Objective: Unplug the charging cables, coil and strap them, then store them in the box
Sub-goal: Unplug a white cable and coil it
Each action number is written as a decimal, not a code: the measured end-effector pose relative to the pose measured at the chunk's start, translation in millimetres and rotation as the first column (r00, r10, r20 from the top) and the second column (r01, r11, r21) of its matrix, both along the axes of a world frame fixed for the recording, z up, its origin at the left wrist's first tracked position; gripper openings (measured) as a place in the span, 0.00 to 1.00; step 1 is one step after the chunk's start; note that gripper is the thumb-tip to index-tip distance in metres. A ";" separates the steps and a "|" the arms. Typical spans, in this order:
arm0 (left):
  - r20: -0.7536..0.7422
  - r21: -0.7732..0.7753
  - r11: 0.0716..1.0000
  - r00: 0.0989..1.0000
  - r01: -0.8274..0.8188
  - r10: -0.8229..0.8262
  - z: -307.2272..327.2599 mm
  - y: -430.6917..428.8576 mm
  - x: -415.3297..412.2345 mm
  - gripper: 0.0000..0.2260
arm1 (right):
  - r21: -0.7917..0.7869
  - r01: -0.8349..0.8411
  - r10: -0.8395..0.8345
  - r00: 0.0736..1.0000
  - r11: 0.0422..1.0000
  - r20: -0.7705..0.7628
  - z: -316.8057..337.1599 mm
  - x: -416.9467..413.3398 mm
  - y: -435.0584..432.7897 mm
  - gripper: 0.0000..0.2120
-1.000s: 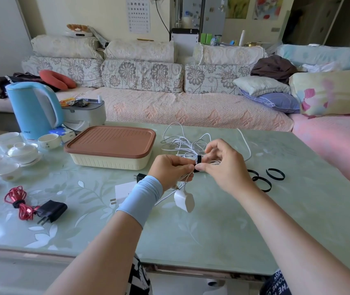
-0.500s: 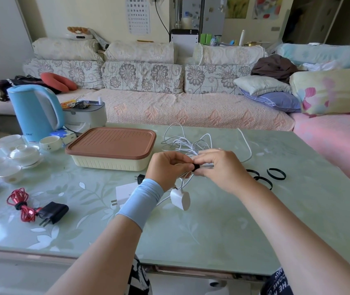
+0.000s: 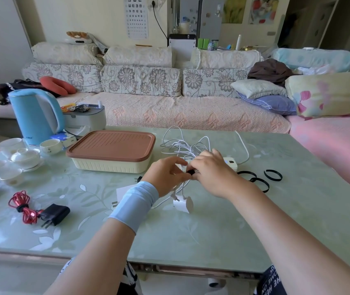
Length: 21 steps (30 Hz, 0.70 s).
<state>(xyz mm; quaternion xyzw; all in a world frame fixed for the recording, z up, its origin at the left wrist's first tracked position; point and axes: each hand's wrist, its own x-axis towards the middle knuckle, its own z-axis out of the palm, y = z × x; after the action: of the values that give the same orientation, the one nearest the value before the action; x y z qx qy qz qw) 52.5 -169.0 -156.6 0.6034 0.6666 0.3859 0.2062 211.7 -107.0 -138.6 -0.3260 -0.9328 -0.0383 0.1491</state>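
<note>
Lower now, hands point(image 3: 166, 177) point(image 3: 213, 176) pinching black strap point(image 3: 190, 172).

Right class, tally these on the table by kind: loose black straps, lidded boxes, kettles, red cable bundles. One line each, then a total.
Loose black straps: 3
Lidded box: 1
Blue kettle: 1
Red cable bundle: 1
Total: 6

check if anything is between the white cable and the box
Yes: the brown lid is on the box, so it is closed. The left hand holds the white cable, the right hand pinches its black strap; nothing else visible blocks the way.
</note>
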 end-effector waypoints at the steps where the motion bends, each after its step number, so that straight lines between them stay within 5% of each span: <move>1: -0.058 -0.020 0.999 0.997 0.043 -0.044 1.5 -2.3 -1.9 0.10 | 0.027 -0.035 0.035 0.999 0.999 -0.002 -1.5 -2.7 -0.8 0.08; 3: -0.058 -0.016 0.997 0.995 0.081 -0.082 6.0 -7.7 -4.8 0.06 | 0.030 -0.102 0.105 0.984 0.994 -0.144 -3.5 -6.1 -1.2 0.11; 8: 0.269 -0.055 0.998 0.962 -0.028 0.041 18.2 -26.2 -22.7 0.03 | -0.207 -0.071 -0.027 0.900 0.976 -0.436 3.1 -14.5 -12.0 0.38; 11: 0.468 -0.110 0.993 0.879 -0.045 0.092 20.4 -35.4 -38.6 0.04 | -0.535 -0.015 -0.177 0.936 0.845 -0.305 -2.7 -24.4 -20.3 0.44; 14: 0.681 -0.088 0.996 0.730 -0.001 0.061 23.1 -44.7 -51.8 0.04 | -0.733 -0.003 -0.139 0.981 0.681 -0.133 -15.4 -40.4 -31.8 0.49; 17: 0.813 -0.041 0.998 0.582 0.040 0.010 27.7 -55.9 -64.5 0.05 | -0.707 -0.055 -0.083 0.984 0.705 -0.159 -21.9 -67.3 -43.1 0.34; 19: 0.841 -0.023 0.999 0.541 0.032 0.002 27.9 -62.4 -77.3 0.07 | -0.704 -0.107 -0.116 0.958 0.702 -0.262 -24.1 -86.7 -46.9 0.19; 21: 0.847 -0.011 0.999 0.530 -0.042 0.032 26.8 -67.5 -94.8 0.06 | -0.709 -0.127 -0.161 0.932 0.693 -0.325 -22.9 -102.4 -49.5 0.16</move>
<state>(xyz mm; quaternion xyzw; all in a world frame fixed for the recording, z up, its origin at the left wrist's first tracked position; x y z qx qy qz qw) -42.2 -236.5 -129.8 0.3278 0.4939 0.6377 0.4919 109.3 -156.6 -161.6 -0.3680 -0.8254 0.3892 0.1782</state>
